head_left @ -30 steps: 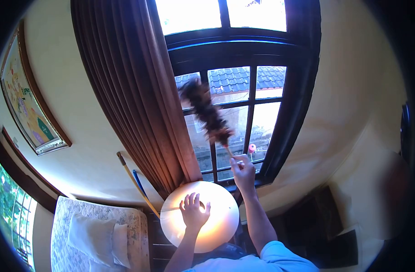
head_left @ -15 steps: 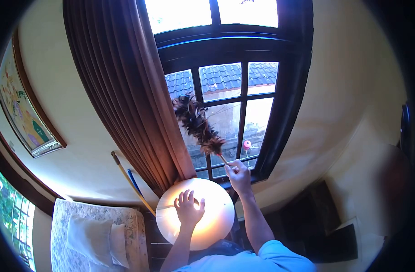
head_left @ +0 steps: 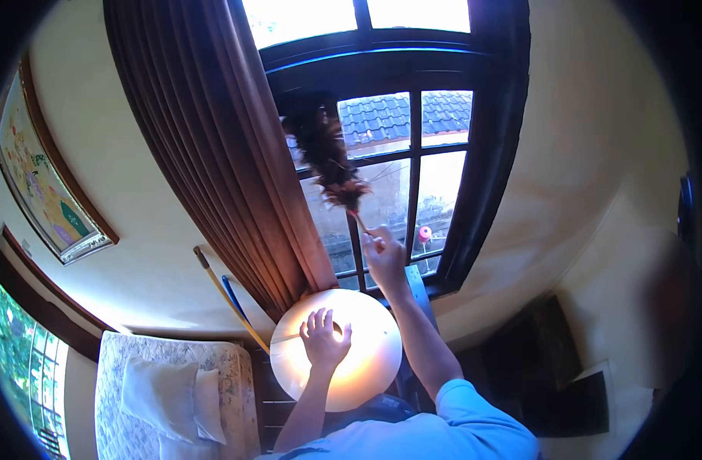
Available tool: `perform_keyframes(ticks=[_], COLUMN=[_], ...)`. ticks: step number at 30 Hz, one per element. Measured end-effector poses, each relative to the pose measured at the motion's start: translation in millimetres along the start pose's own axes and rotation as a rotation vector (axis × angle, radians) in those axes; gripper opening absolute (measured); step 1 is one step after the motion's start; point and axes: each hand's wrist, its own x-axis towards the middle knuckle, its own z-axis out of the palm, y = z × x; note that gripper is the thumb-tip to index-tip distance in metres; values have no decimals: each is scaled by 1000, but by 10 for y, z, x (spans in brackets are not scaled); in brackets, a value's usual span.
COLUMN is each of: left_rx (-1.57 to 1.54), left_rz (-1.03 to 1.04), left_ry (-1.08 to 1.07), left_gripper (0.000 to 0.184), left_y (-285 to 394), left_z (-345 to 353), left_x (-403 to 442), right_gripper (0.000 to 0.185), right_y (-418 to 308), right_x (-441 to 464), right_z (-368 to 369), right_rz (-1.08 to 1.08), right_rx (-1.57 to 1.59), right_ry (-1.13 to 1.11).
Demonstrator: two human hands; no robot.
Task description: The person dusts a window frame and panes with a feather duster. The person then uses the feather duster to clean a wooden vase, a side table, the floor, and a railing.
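Observation:
My right hand [head_left: 385,254] is closed round the thin handle of a feather duster [head_left: 328,157]. The duster's dark brown feathers lie up against the upper left panes of the dark-framed window [head_left: 435,172], beside the curtain edge, and look blurred. Over the top opening of a glowing round lampshade [head_left: 374,360] rests my left hand [head_left: 325,337], its fingers spread and touching the shade near the rim of the hole. Whether the fingertips grip that rim is hard to see.
A long brown curtain [head_left: 213,153] hangs left of the window. Two poles, one yellow [head_left: 232,299] and one blue [head_left: 233,299], lean on the wall. A bed [head_left: 174,349] with pillows [head_left: 163,395] stands lower left, below a framed picture [head_left: 48,176]. Dark furniture [head_left: 527,345] is at lower right.
My right hand and the feather duster have moved up and a little left along the window, with the arm stretched further. My left hand stays on the lampshade.

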Motion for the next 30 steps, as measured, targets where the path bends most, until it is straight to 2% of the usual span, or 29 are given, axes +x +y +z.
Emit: perform_keyframes(ticks=[4,7,12,15,17,18,19,21,27,30], left_rx=[5,-1,-23,-16,-7,-1,5,12,3,1], left_rz=[3,10,15,15,19,22,28,18,6,6], left_ry=[8,15,14,4,5,10,19,12,-2,-3], left_gripper=[55,55,55,55,56,56,56,56,56,57], left_y=[-19,-10,-4,-14,-21,-30,-34,-33,-30,-7], left_z=[23,2,-1,-15,-6,11,18,15,20,4], left_x=[-8,-13,-17,-25,-28,-43,-35,-24,-22,-16], right_gripper=[13,16,17,16,14,13,13,14,15,16], right_y=[-283,-95,249,414,622,600,674,710,415,330], right_x=[16,-75,-405,-573,-648,-664,-695,-758,-424,-177], right_z=[267,463,260,-42,-247,-342,-383,-381,7,190], right_rz=[-33,-135,29,35,192,207,125,211,6,-66], right_rx=[-5,25,-17,-78,-226,-148,-122,-114,-96,-7], right_ry=[-151,-91,-199,-84,-38,34,88,-17,-195,-73])
